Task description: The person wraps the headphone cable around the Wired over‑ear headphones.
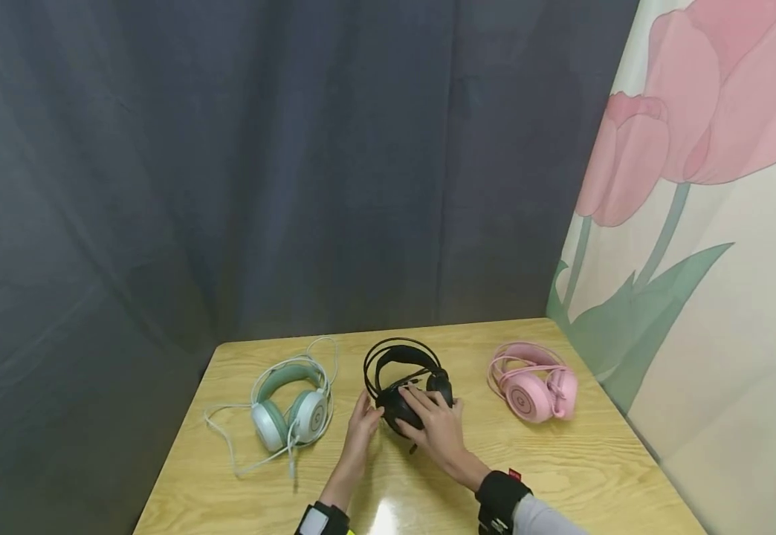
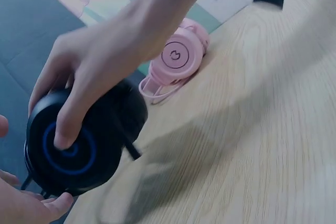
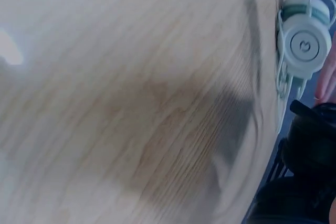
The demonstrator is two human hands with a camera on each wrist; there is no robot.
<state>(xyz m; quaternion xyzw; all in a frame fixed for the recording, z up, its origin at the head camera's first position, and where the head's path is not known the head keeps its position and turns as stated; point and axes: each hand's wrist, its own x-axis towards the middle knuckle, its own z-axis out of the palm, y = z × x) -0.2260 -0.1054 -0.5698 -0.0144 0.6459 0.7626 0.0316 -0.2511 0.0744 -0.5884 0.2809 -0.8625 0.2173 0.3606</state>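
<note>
Status from my end: work is at the handling stage on the black headset (image 1: 406, 379), which sits mid-tabletop (image 1: 562, 475), between the other two and not lifted as far as I can judge.

Left hand (image 1: 363, 427): fingers straight, touching the left side of the near earcup, no curl around it. Right hand (image 1: 436, 423): draped over that earcup, thumb on the blue ring in the left wrist view, fingers wrapped over its top, so that grip is holding the black headset.

Untouched: mint-green headset (image 1: 291, 405) with loose white cable, pink headset (image 1: 534, 383).

Count: three headsets, two hands.
</note>
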